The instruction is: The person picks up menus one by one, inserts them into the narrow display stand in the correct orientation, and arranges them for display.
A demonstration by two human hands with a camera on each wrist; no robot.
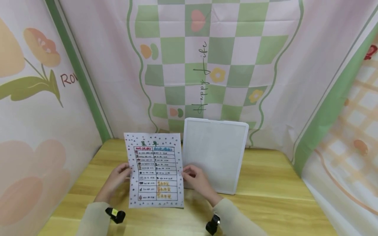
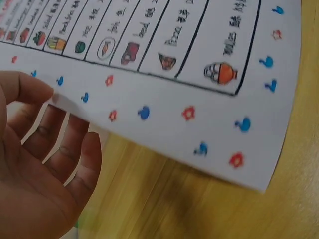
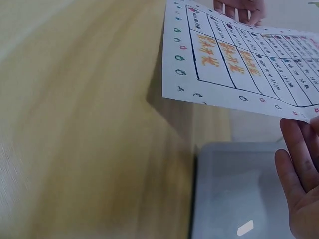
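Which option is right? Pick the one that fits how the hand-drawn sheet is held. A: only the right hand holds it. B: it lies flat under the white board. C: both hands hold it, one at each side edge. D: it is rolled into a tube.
C: the left hand and the right hand each pinch a side edge of the sheet, lifted off the table beside the white board.
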